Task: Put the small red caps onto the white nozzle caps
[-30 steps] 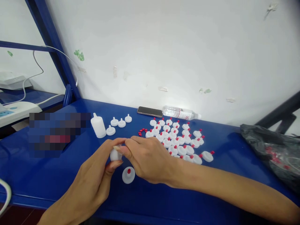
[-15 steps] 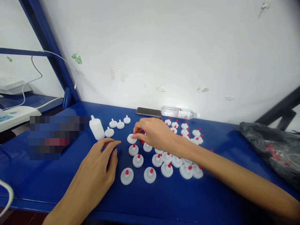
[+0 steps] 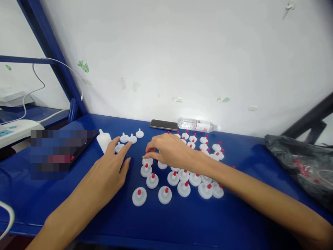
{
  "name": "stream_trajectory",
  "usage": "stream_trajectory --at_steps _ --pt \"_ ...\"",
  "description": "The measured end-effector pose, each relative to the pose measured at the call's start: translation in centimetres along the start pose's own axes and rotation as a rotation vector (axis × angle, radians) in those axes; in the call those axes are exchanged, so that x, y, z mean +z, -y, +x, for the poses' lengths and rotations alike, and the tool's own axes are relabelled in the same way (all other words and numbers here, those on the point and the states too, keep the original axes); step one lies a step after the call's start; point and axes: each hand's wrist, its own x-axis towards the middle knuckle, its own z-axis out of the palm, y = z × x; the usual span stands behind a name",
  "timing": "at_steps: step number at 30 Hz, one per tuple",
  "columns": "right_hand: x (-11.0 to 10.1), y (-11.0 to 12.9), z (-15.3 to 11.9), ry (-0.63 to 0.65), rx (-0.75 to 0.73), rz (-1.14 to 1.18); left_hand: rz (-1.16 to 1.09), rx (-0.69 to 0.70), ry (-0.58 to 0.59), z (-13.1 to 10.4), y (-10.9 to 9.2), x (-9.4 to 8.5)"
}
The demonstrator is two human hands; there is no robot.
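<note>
My right hand [image 3: 166, 149] pinches a white cap with a red tip [image 3: 147, 161], tilted at the left edge of the group. My left hand [image 3: 111, 166] reaches over the table with fingers apart and nothing held, its fingertips near a plain white cap [image 3: 119, 147]. More plain white caps [image 3: 139, 133] stand just beyond it. A white bottle [image 3: 103, 139] with a narrow spout is partly behind the left hand. Several red-tipped white caps [image 3: 164, 195] stand on the blue table, some hidden under my right forearm.
A phone [image 3: 163, 125] and a clear plastic bottle [image 3: 197, 125] lie by the wall. At the right is a dark plastic bag [image 3: 286, 156] with red pieces in a clear bag. A power strip [image 3: 20, 128] and a pixelated dark object [image 3: 62, 152] are at the left.
My left hand has moved forward toward the plain caps. My right hand has drawn the pinched cap slightly nearer, up against the red-tipped cap in front of it.
</note>
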Motion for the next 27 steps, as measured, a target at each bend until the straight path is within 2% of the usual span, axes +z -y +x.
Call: stream_trajectory --at_steps 5,8,13,16,20,27 --pt "-0.2 -0.2 -0.1 0.008 -0.022 0.032 0.019 0.01 0.026 1.3 0.1 -0.6" --pt "-0.2 0.0 -0.3 0.041 -0.034 0.039 -0.002 0.021 0.029 1.2 0.1 -1.0" --pt "-1.1 -0.1 -0.5 -0.003 0.048 0.021 -0.02 -0.027 0.012 0.4 0.0 -1.2" --pt "-1.7 -0.3 -0.7 0.058 0.088 0.009 0.034 -0.088 0.022 0.1 -0.1 -1.0" --pt "-2.1 -0.6 -0.8 0.147 0.119 0.022 0.085 -0.087 0.109 0.3 -0.3 -1.0" --pt "-2.2 -0.9 -1.1 0.159 0.156 -0.018 0.086 -0.056 0.126 1.9 -2.0 -3.4"
